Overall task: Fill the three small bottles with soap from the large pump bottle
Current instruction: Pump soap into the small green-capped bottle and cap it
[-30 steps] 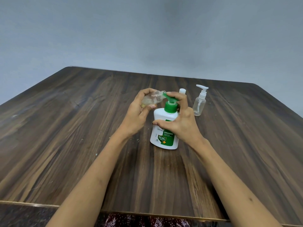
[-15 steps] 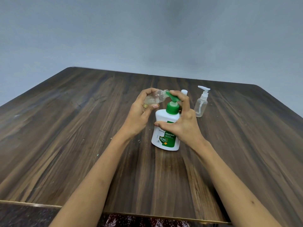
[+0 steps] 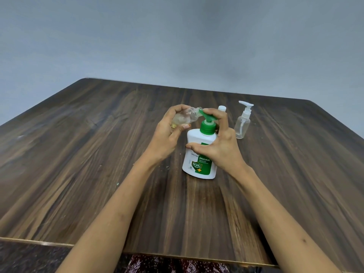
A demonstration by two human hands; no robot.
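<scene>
The large pump bottle [image 3: 200, 154] stands mid-table; the right hand [image 3: 218, 146] wraps it, fingers over the green pump head [image 3: 206, 119]. At ten o'clock the left hand [image 3: 169, 134] grips a tilted small bottle [image 3: 185, 118], mouth against the spout. A hard press could skid soap past that narrow mouth.

- Dark wood-grain table [image 3: 82, 174] fills the lower frame, pale edge strip along its near side.
- Large white pump bottle [image 3: 199, 164] with green label stands upright at centre.
- Clear small pump bottle [image 3: 241, 126] stands upper right of it, apart.
- A white cap [image 3: 222, 108] peeks out behind, mostly hidden.
</scene>
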